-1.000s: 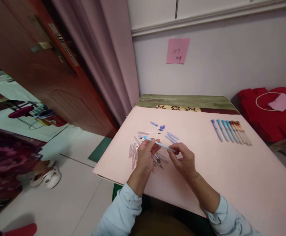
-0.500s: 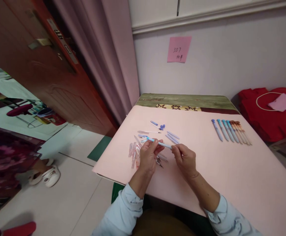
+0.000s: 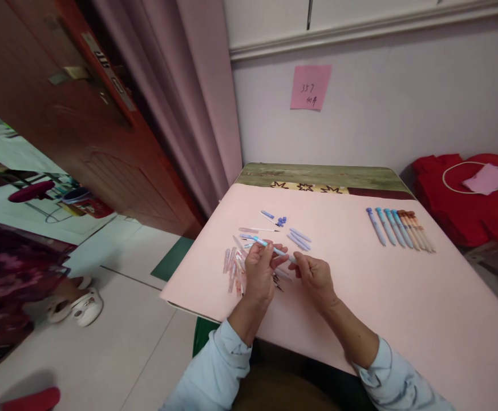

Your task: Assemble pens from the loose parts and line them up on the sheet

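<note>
A light-blue pen [image 3: 279,251] is held between my two hands over the table. My left hand [image 3: 259,272] pinches its barrel from the left. My right hand [image 3: 316,275] has thumb and fingers closed on the pen's lower end. Beneath and beside my left hand lies a loose heap of clear and pinkish pen parts [image 3: 232,265], partly hidden by that hand. Several pale-blue pen barrels [image 3: 299,238] lie just beyond my hands. Small dark-blue caps [image 3: 282,221] sit further back, near a thin white refill [image 3: 266,230].
At the right of the pink-covered table [image 3: 360,308] several pens [image 3: 398,230] with blue and brown tops lie in a row. A red cloth [image 3: 445,200] is beyond the right edge. A wooden door [image 3: 103,131] and a person's white shoe [image 3: 86,307] are at the left.
My right hand has shifted slightly left, closer to my left hand, along with the pen's lower end. The pen stays in both hands.
</note>
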Motion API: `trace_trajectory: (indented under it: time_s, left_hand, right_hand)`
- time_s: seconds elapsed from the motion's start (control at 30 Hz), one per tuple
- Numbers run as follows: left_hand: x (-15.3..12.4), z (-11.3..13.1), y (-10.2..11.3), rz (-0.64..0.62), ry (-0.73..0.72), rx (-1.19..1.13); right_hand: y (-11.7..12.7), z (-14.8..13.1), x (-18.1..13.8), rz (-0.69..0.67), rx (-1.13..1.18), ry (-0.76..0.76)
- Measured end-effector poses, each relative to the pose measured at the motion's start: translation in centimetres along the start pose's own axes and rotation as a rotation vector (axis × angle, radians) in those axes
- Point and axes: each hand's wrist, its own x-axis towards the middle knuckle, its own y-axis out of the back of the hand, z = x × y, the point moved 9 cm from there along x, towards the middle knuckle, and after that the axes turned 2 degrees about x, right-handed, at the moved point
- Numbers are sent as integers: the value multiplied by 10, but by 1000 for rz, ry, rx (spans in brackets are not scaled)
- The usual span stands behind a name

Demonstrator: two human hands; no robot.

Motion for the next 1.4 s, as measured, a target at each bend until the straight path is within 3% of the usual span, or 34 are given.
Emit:
trace_trajectory:
  time_s: [0.2,0.43,0.53,0.63,0.73,0.93,1.0,1.13,1.3,1.4]
  left_hand:
    - [9,3,14,81,-5,2]
    - [6,-2,9,60,62,37]
    - [5,-2,4,8,81,50]
    - [4,0,2,-35,51,41]
    - [4,3,7,-10,4,52]
    - [8,9,16,54,-29,66]
    - [8,9,16,61,-19,73]
    - [5,3,15,69,19,92]
    - [0,-1,11,37,54,92]
    - [2,5,13,43,18,84]
  right_hand:
    - [-8,-16,-5,-30,48,101]
    - [-3,-9,-7,11,162,16]
    - [-9,-7,-6,-63,249,-38]
    - [-24,2,-7,-201,371,-183]
    - [-34,7,-9,-279,412,-262]
    - [-21,-5,-3,-149,313,-70]
    - [-18,-3,-3,-116,308,-73]
    - [-19,5,-6,-121,414,-177]
    - [-37,15,-12,-285,507,-384]
    - [-42,12,-12,-337,521,-381]
